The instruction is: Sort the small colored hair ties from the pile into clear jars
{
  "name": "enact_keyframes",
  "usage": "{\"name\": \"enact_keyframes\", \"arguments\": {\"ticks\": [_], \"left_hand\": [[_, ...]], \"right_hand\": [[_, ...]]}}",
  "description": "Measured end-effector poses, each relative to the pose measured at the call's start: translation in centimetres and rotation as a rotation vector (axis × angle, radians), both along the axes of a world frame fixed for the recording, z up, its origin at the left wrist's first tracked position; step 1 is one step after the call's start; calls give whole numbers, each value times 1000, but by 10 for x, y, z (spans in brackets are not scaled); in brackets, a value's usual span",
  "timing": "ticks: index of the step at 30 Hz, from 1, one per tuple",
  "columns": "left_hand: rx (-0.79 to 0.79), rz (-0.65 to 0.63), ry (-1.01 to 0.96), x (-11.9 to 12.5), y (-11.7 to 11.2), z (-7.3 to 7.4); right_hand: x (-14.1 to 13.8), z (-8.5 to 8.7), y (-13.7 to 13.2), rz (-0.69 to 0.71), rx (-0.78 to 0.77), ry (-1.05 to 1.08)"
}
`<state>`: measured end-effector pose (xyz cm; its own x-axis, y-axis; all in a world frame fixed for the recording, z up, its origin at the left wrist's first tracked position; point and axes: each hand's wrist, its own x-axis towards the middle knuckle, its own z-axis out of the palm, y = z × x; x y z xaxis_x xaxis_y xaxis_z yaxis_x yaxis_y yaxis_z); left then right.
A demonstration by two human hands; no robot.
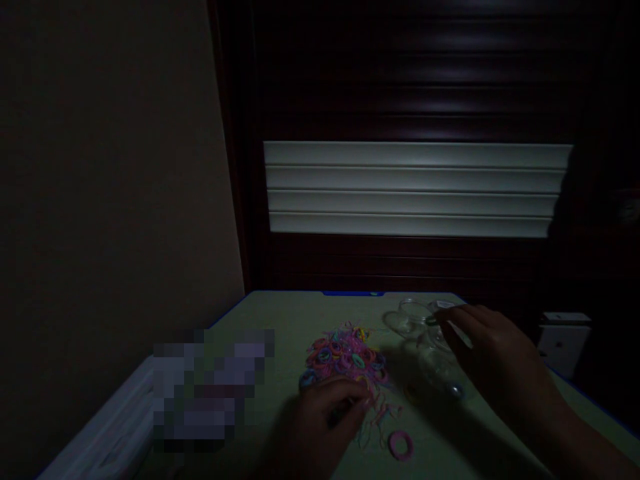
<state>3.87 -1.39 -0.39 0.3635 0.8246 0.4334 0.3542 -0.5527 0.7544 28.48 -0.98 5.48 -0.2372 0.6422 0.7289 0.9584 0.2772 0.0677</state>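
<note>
A heap of small colourful hair ties [345,353] lies mid-table, mostly pink and purple with some green, blue and yellow. At its near edge, my left hand [333,413] has thumb and forefinger pinched together; what they hold, if anything, cannot be made out. My right hand [480,340] pinches a dark green hair tie [432,321] above clear round containers [414,309] at the table's right. Loose thin bands [383,415] lie beside my left fingertips. Closer to me rests a single pink hair tie [401,445]. A yellowish hair tie [411,393] sits in shadow between my hands.
The light-topped table [280,310] has a blue edge. On its left are a blurred-out object [220,387] and a whitish, plastic-looking item [110,413]. A small shiny round thing [455,390] lies below my right hand. A white box [564,343] stands beyond the right edge.
</note>
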Motion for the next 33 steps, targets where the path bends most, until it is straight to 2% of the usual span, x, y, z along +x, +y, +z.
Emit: {"name": "enact_keyframes", "arguments": {"ticks": [3, 6, 18, 22, 26, 31, 33], "left_hand": [[12, 7, 1, 1, -1, 1], [6, 6, 13, 1, -1, 2], [-59, 11, 7, 1, -2, 1], [-42, 22, 14, 2, -1, 3], [-35, 34, 16, 2, -1, 3], [24, 27, 44, 3, -4, 4], [58, -4, 64, 3, -4, 4]], "right_hand": [[5, 6, -2, -143, -42, -87], [4, 6, -3, -208, -122, -143], [0, 2, -2, -231, -177, -155], [-2, 3, -4, -166, -175, -131], [-9, -4, -3, -2, -144, -33], [-34, -23, -7, 322, -311, 183], [-45, -30, -11, 299, -379, 217]]}}
